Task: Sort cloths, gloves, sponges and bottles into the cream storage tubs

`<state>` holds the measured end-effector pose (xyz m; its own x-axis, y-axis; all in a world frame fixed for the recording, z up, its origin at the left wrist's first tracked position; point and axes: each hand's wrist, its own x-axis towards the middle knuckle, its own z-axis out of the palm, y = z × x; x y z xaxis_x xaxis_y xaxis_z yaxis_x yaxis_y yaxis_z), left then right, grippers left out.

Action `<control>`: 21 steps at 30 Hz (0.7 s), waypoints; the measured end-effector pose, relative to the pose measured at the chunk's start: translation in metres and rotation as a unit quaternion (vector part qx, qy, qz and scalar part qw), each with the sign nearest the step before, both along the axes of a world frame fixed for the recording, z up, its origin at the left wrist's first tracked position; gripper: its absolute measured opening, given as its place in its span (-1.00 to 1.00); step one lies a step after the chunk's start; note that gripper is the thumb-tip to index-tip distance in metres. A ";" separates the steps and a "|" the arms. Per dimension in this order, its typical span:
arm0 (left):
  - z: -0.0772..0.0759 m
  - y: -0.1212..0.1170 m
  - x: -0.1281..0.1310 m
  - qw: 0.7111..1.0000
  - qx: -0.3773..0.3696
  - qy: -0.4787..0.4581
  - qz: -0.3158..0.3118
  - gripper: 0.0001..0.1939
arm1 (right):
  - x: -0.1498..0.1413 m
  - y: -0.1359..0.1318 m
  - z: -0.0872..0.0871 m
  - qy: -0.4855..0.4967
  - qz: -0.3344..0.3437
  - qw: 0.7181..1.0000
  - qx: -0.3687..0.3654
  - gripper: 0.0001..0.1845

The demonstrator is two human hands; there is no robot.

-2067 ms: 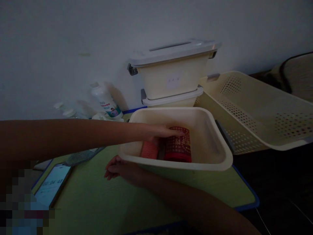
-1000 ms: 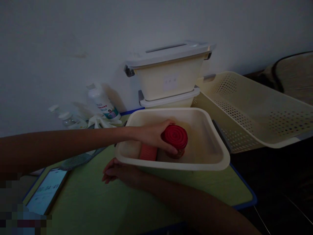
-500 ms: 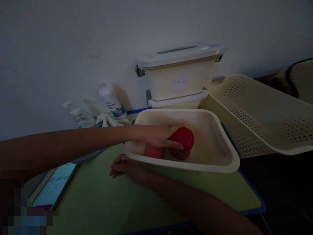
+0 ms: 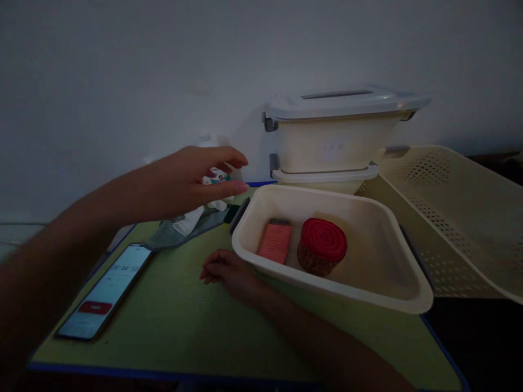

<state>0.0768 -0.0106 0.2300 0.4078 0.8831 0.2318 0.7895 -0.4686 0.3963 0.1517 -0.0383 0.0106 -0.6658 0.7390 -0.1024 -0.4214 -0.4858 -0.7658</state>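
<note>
My left hand (image 4: 204,171) hovers to the left of the cream plastic bin (image 4: 392,305), thumb and fingers apart, holding nothing. Inside the bin stands a rolled-up red cloth (image 4: 324,242), its spiral end facing up and a brownish pattern around its side. To its left lies a coral-pink folded cloth (image 4: 276,242) with a dark edge. My right hand (image 4: 231,272) rests on the table just in front of the bin's left corner. Its fingers are curled in, and I see nothing in them.
Lidded storage boxes (image 4: 337,144) are stacked behind the bin, against the wall. A perforated basket (image 4: 482,190) stands on the right. A phone with a running timer (image 4: 106,288) lies left on the green table (image 4: 183,337), near a grey-green cloth (image 4: 169,234) and white tissue (image 4: 190,220).
My left hand has let go of the rolled-up red cloth and risen leftward out of the bin. The cloth stays in the bin. My right hand remains by the bin's front while the view has shifted.
</note>
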 end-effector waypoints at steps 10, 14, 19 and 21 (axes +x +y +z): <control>-0.123 -0.002 -0.031 0.950 0.011 -0.259 0.176 -0.88 | 0.000 0.000 0.002 -0.014 -0.026 1.000 0.000 -0.77; -0.173 0.013 -0.028 0.926 -0.003 -0.315 0.210 -0.93 | 0.000 0.001 0.002 -0.014 -0.034 0.999 -0.009 -0.75; -0.203 0.028 -0.029 0.906 -0.013 -0.346 0.243 -0.93 | 0.003 0.001 0.007 -0.019 -0.029 0.999 -0.013 -0.77; -0.209 0.031 -0.030 0.899 -0.015 -0.359 0.252 -0.93 | 0.004 0.001 0.009 -0.022 -0.023 0.999 -0.011 -0.78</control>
<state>0.0466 0.0207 0.0214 -0.2913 0.9237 0.2488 0.4345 -0.1039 0.8947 0.1561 -0.0372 0.0200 -0.6254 0.7662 -0.1478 -0.4099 -0.4838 -0.7733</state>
